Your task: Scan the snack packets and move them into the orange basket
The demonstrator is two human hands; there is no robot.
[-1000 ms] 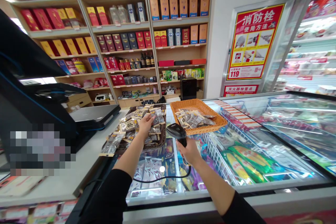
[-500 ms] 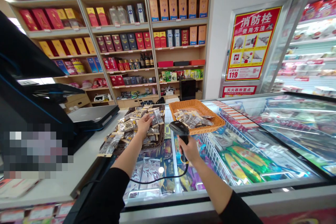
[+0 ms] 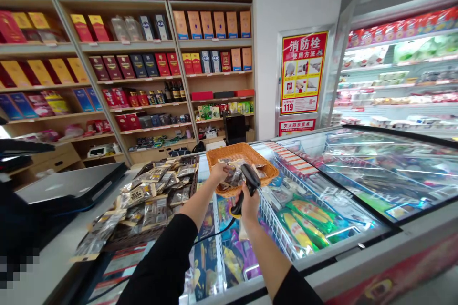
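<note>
My left hand (image 3: 218,174) reaches over the left rim of the orange wicker basket (image 3: 212,156), its fingers closed on a small clear-and-brown packet (image 3: 232,175) that overlaps others lying there. In my right hand (image 3: 249,204) is a black handheld barcode scanner (image 3: 251,177), gripped by its handle. The scanner's head hangs over the basket's front part, close to the packets, and its cable (image 3: 216,233) runs down to the left. A dark brown wicker basket (image 3: 196,171) heaped with similar packets (image 3: 143,195) stands left of my left forearm.
Both baskets rest on a glass-topped freezer (image 3: 358,238) holding bagged frozen goods, corn packs (image 3: 304,224) among them. A counter with a flat black-edged device (image 3: 78,186) lies to the left. Shelves of boxed bottles (image 3: 143,66) line the back wall; a refrigerated display (image 3: 400,76) stands right.
My left hand has moved right, from the dark basket to the orange one. The scanner has tilted and come over the orange basket. The view has turned right.
</note>
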